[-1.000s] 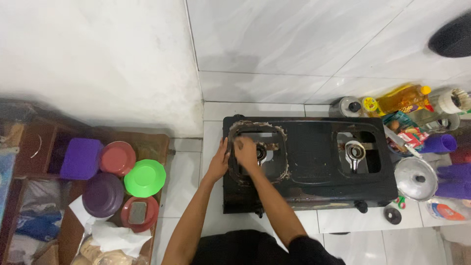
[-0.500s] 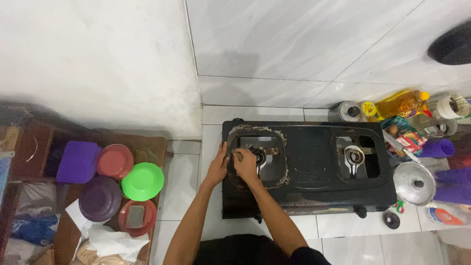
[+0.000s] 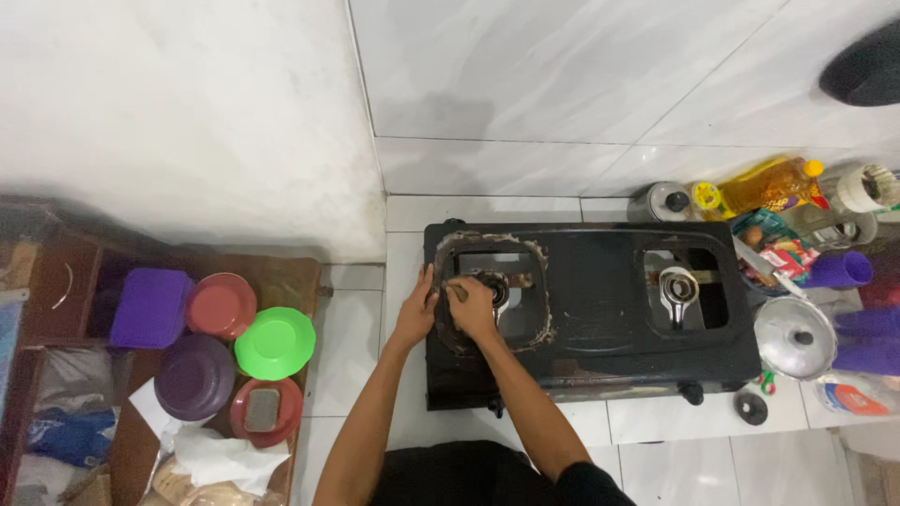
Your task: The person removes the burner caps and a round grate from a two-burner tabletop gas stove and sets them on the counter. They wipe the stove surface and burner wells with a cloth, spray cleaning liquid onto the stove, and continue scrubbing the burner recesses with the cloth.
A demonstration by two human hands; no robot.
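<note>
Stove (image 3: pixel 600 309), black and two-burner, sits on white tiles; left hand (image 3: pixel 417 314) lies flat on its edge, right hand (image 3: pixel 472 305) pinches a small scrubber (image 3: pixel 459 293). Yellow oil bottle (image 3: pixel 769 187) stands behind right.

Home kitchen: two-burner gas stove (image 3: pixel 600 314) on tiled bench (image 3: pixel 656 431), cooking-oil bottle (image 3: pixel 773 187), pot lid (image 3: pixel 795 339), plastic bowls (image 3: pixel 275 343).

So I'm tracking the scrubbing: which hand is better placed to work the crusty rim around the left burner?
Right hand: it's inside the left burner well. Left hand braces the stove edge.
</note>
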